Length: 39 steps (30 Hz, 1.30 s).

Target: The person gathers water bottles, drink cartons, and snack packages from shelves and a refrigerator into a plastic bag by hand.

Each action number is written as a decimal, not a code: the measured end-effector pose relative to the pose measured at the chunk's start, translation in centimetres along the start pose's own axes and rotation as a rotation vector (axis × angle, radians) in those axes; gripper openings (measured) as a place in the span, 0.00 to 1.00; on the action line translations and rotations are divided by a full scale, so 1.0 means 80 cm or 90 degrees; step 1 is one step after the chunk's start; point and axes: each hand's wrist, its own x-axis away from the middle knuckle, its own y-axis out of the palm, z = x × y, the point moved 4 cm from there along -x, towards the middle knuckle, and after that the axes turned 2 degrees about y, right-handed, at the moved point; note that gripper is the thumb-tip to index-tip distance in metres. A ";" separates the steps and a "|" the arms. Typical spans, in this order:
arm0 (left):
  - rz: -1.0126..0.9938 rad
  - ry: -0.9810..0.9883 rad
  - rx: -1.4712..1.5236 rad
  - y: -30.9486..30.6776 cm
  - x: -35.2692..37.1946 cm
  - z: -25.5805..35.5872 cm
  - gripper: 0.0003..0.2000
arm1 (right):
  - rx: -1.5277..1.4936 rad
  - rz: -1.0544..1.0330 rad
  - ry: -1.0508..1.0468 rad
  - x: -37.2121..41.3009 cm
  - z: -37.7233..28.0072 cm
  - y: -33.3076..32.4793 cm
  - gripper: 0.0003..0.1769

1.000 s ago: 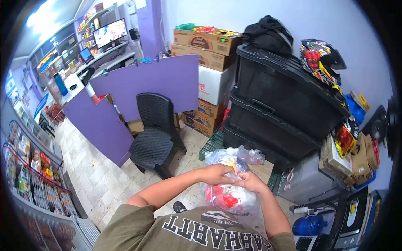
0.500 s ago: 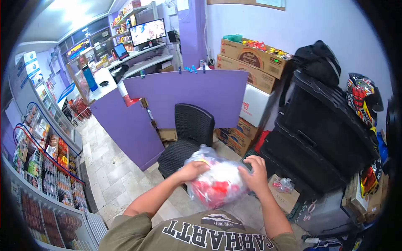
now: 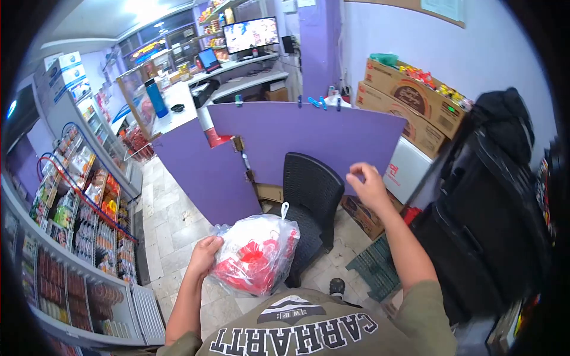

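**Item 1. Plastic bag [image 3: 256,256].** Clear, thin, knotted at the top, with a short tail standing up. Contents are red and white; individual pcs can't be told apart through the film. Position: in the air at lower centre, in front of the person's chest and above the tile floor [image 3: 169,234]. It isn't resting on anything.

**Item 2. Left hand [image 3: 205,256].** On the bag's left side, grip clamped on the film, fingers wrapped round the bulge. Forearm comes up from bottom of frame.

**Item 3. Right hand [image 3: 368,187].** Raised higher than the bag and well apart from it, to its right. Grip together: fingers curled in, tips against thumb. Appears empty, though a small thing inside the curl would be hidden at this angle.

**Surroundings:**
- Black chair [image 3: 312,190], plastic, directly behind the bag, seat partly covered by it.
- Purple partition [image 3: 309,137] behind the chair, blue pegs [image 3: 314,102] clipped on its top edge.
- White table [image 3: 178,113] beyond the partition, with a blue bottle [image 3: 157,98] on it. A monitor [image 3: 252,34] sits further back.
- Cardboard boxes [image 3: 415,101] stacked at upper right, over a white box [image 3: 409,169].
- Black crates [image 3: 499,231] stacked at right, black bag [image 3: 504,121] on top.
- Green floor crate [image 3: 374,267] near the person's shoe [image 3: 337,288].
- Display shelves [image 3: 71,237] along the left wall, full of packaged goods.
- Olive shirt [image 3: 309,332] with white lettering, at bottom edge.
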 end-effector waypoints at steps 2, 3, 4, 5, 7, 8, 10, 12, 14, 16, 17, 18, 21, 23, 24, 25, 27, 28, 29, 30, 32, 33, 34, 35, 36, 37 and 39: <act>0.048 -0.003 0.024 -0.002 0.002 0.003 0.11 | 0.023 -0.015 -0.052 -0.073 0.010 0.021 0.14; 0.077 -0.008 0.045 -0.002 0.007 0.003 0.11 | 0.041 -0.017 -0.097 -0.110 0.017 0.034 0.15; 0.101 -0.011 0.052 -0.001 0.011 0.003 0.11 | 0.054 -0.010 -0.121 -0.148 0.026 0.047 0.16; 0.118 -0.013 0.058 0.001 0.016 0.005 0.11 | 0.065 -0.002 -0.144 -0.185 0.033 0.062 0.16; 0.158 -0.010 0.067 0.014 0.020 0.017 0.10 | 0.127 -0.027 -0.115 -0.258 0.056 0.094 0.17; 0.190 -0.004 0.060 0.022 0.022 0.023 0.10 | 0.175 -0.020 -0.108 -0.291 0.069 0.112 0.18; 0.238 -0.004 0.045 0.032 0.026 0.029 0.09 | 0.265 -0.011 -0.078 -0.342 0.095 0.144 0.20; 0.265 -0.005 0.029 0.042 0.027 0.029 0.09 | 0.305 -0.069 -0.050 -0.381 0.118 0.176 0.20; 0.282 -0.025 0.051 0.061 0.035 0.043 0.08 | 0.351 -0.140 -0.026 -0.395 0.119 0.202 0.21; 0.292 -0.055 -0.026 0.075 0.038 0.053 0.08 | 0.417 -0.227 0.015 -0.395 0.119 0.214 0.22; 0.294 -0.049 0.015 0.078 0.037 0.051 0.09 | 0.419 -0.242 0.025 -0.398 0.130 0.225 0.21; 0.298 -0.053 0.012 0.083 0.037 0.053 0.10 | 0.431 -0.263 0.044 -0.400 0.141 0.232 0.21; 0.306 -0.087 -0.120 0.096 0.036 0.092 0.12 | 0.409 -0.245 0.044 -0.420 0.163 0.243 0.19; 0.284 -0.092 -0.265 0.104 0.026 0.103 0.16 | 0.299 -0.212 -0.047 -0.434 0.181 0.236 0.23; 0.276 -0.022 -0.261 0.112 0.019 0.109 0.16 | 0.311 -0.203 -0.092 -0.443 0.189 0.226 0.24; 0.252 0.000 -0.276 0.119 0.013 0.117 0.16 | 0.190 -0.226 -0.096 -0.463 0.222 0.232 0.23; 0.210 0.037 -0.287 0.130 0.017 0.125 0.15 | 0.294 -0.027 -0.266 -0.437 0.169 0.185 0.22; 0.187 0.048 -0.289 0.132 0.024 0.125 0.15 | 0.205 -0.035 -0.359 -0.449 0.158 0.190 0.18; 0.184 0.035 -0.285 0.135 0.032 0.124 0.15 | 0.005 -0.153 -0.305 -0.413 0.098 0.174 0.17; 0.174 0.023 -0.284 0.137 0.041 0.121 0.14 | -0.193 -0.263 -0.261 -0.350 0.016 0.157 0.16; 0.184 0.029 -0.228 0.133 0.041 0.102 0.14 | -0.436 -0.482 -0.192 -0.251 -0.070 0.173 0.14; 0.168 0.059 -0.177 0.138 0.046 0.093 0.13 | -0.505 -0.615 -0.205 -0.190 -0.104 0.177 0.12; 0.179 0.050 -0.170 0.138 0.057 0.087 0.13 | -0.652 -0.746 -0.222 -0.124 -0.144 0.174 0.12; 0.180 0.010 -0.157 0.138 0.053 0.082 0.13 | -0.661 -0.828 -0.184 -0.087 -0.157 0.191 0.12; 0.181 -0.027 -0.141 0.138 0.060 0.072 0.13 | -0.665 -0.911 -0.149 -0.048 -0.167 0.203 0.12; 0.214 -0.020 -0.133 0.135 0.075 0.064 0.13 | -0.670 -0.956 -0.093 -0.015 -0.179 0.212 0.12; 0.254 -0.074 -0.126 0.138 0.082 0.058 0.13 | -0.649 -1.021 -0.026 0.014 -0.173 0.237 0.11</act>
